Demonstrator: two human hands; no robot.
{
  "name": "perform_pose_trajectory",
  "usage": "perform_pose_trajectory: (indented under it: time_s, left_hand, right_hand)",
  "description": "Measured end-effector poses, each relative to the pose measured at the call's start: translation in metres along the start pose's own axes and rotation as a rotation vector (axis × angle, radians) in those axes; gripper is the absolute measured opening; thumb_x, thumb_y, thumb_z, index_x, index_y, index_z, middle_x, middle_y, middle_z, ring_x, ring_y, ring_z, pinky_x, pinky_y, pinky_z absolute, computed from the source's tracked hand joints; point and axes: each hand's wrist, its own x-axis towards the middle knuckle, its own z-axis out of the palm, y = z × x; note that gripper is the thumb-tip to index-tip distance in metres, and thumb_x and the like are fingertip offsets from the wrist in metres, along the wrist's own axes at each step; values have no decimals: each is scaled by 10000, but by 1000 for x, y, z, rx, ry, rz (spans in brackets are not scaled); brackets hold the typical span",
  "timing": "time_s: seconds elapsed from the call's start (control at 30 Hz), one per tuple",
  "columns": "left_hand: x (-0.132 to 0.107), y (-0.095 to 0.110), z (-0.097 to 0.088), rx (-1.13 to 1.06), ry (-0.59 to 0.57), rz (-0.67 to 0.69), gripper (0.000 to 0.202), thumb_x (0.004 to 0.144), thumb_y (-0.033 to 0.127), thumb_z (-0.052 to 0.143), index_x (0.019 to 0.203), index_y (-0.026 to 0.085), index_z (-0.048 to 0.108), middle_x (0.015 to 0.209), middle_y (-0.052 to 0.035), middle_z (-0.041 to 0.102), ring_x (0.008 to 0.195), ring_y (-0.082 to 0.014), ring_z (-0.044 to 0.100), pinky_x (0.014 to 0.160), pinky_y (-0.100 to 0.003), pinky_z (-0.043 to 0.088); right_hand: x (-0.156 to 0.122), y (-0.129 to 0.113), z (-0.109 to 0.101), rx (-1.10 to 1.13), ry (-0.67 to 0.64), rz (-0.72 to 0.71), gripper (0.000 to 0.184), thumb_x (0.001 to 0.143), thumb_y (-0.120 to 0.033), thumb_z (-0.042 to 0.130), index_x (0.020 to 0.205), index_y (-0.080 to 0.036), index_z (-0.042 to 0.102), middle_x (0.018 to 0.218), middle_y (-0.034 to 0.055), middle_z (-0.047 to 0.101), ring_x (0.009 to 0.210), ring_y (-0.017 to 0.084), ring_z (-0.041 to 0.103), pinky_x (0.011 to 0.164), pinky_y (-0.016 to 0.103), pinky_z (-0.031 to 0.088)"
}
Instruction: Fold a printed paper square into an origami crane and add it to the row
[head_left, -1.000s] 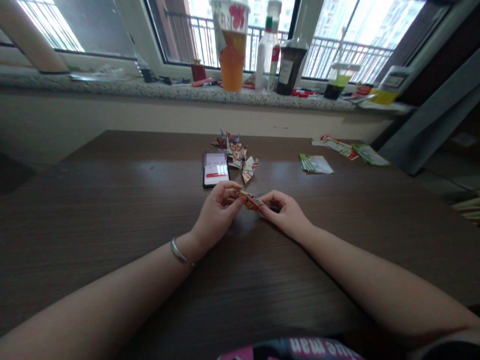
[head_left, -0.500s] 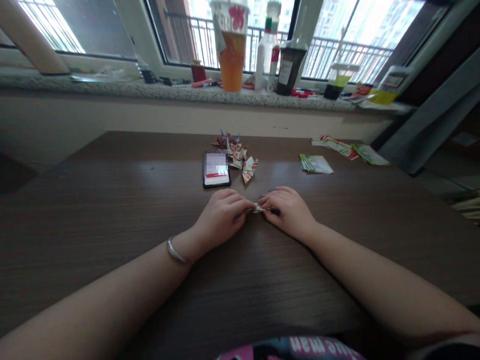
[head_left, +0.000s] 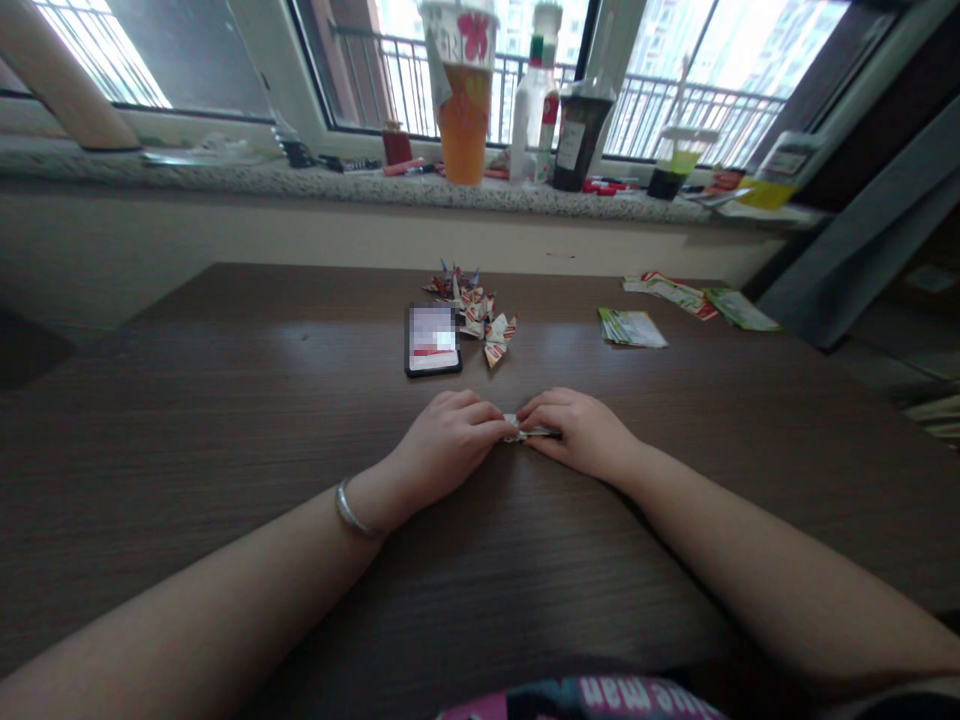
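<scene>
A: Where's the folded paper point(head_left: 526, 433)?
B: Flat on the desk point(head_left: 225, 420), centre, pinned between both hands. It's mostly hidden, only a sliver shows.
A: Grip?
B: Left hand point(head_left: 442, 447): fingers curled, tips pressed together on the paper's left end. Right hand point(head_left: 583, 430): same on the right end. Both are clamped on it, knuckles up, fingertips nearly meeting.
A: Around it?
B: Phone point(head_left: 433, 340) just beyond the left hand, screen lit. Pile of folded paper figures point(head_left: 476, 300) beside the phone. Stack of printed sheets point(head_left: 631, 327) farther right. Bracelet point(head_left: 351, 510) on the left wrist.
</scene>
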Motion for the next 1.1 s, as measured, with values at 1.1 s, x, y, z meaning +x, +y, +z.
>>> perform_pose_trajectory:
  time_s: [1.1]
  left_hand:
    - [2, -4, 5, -195, 55, -72, 145, 867, 134, 569, 984, 174, 644, 1067, -61, 681, 1090, -221, 575, 986, -390, 474]
  right_hand:
    - [2, -2, 2, -231, -17, -188, 176, 899, -240, 554, 1042, -191, 645, 1069, 91, 659, 968, 220, 570, 836, 361, 486]
